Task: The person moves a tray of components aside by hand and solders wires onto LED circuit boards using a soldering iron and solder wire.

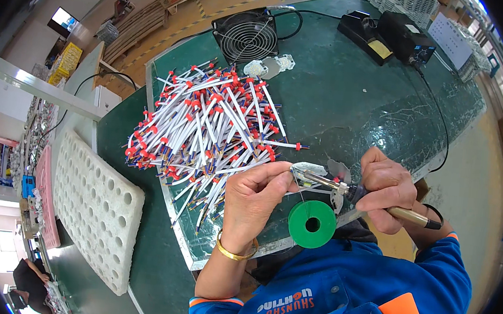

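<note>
My right hand (387, 190) is wrapped round a soldering iron (409, 217), whose metal tip points left toward my left fingertips. My left hand (255, 194) pinches thin solder wire (300, 192) beside that tip. The wire leads to a green spool (297, 224) at the table's near edge, just below the hands. Under the tip lies a small pale board (309, 167), partly covered by the iron and my fingers. A large heap of white cables (207, 114) with red rings and dark wire ends lies left of and beyond my left hand.
A black fan (247, 37) stands at the back of the green table (327, 113), with small white boards (268, 67) before it. A soldering station (405, 39) and iron stand (363, 38) sit back right, their cord along the right edge. A white foam tray (98, 203) lies left.
</note>
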Tool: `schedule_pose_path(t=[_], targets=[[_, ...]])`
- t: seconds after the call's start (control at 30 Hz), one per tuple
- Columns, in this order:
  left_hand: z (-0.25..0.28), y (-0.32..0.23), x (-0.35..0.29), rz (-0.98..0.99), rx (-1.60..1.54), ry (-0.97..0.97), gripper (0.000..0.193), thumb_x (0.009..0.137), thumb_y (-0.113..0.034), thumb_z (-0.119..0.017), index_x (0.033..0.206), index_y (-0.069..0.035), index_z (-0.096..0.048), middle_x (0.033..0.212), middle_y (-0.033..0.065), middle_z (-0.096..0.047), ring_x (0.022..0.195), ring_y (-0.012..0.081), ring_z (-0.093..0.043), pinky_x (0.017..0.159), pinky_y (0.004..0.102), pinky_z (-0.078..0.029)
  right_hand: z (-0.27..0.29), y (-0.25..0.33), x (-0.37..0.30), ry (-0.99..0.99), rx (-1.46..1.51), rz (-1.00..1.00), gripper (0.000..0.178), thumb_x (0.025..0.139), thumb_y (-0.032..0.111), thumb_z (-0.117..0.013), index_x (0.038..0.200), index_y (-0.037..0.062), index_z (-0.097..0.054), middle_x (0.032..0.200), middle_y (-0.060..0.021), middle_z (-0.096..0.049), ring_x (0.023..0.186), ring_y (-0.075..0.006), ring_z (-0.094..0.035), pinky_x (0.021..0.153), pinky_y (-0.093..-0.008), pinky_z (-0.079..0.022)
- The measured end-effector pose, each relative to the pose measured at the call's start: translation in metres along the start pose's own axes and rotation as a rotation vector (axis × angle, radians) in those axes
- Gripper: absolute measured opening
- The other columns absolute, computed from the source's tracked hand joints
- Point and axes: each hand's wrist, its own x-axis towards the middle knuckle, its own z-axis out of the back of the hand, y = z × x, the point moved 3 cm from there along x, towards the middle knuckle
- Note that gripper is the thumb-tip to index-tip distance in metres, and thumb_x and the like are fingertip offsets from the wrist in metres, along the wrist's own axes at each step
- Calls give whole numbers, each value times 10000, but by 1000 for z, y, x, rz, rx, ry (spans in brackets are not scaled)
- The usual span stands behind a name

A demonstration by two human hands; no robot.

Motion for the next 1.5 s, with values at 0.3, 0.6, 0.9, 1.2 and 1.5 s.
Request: schedule_pose_path(t=[0.3, 0.6, 0.9, 1.2, 1.5], targets=[[2, 3, 3, 4, -29, 6, 182, 840, -35, -603, 997, 41, -656, 748, 69, -683, 621, 24, -558, 536, 156, -400, -5, -2, 4, 9, -48, -10, 336, 537, -53, -547, 816, 94, -663, 564, 4, -403, 464, -182, -385, 563, -324, -327], [4, 7, 5, 20, -45, 1, 184, 840, -39, -606, 1000, 38, -656, 738, 64, -680, 593, 16, -524, 525, 159, -390, -5, -8, 2, -28, -66, -20, 329, 527, -47, -531, 794, 97, -658, 547, 11, -391, 451, -177, -373, 551, -319, -319], [6, 11, 11, 87, -40, -23, 189, 836, -78, -604, 985, 18, -670, 723, 75, -670, 569, 44, -492, 522, 183, -383, -6, -14, 1, 53, -107, 63, 294, 555, -44, -542, 795, 82, -654, 554, 3, -407, 450, -174, -380, 545, -317, -322], [-2, 8, 10, 69, -57, 16, 187, 854, -80, -578, 980, 26, -666, 731, 91, -664, 569, 60, -480, 512, 189, -361, -8, -13, 10, -43, -325, 3, 281, 627, -1, -647, 903, 49, -631, 637, -71, -512, 530, -231, -502, 537, -343, -422], [-9, 5, 11, 124, -172, 156, 220, 876, -115, -603, 1041, 28, -634, 750, 58, -666, 647, 58, -570, 559, 176, -415, -24, -20, 18, -144, -191, -211, 208, 717, -23, -681, 891, 46, -589, 790, -100, -617, 687, -247, -617, 572, -317, -481]])
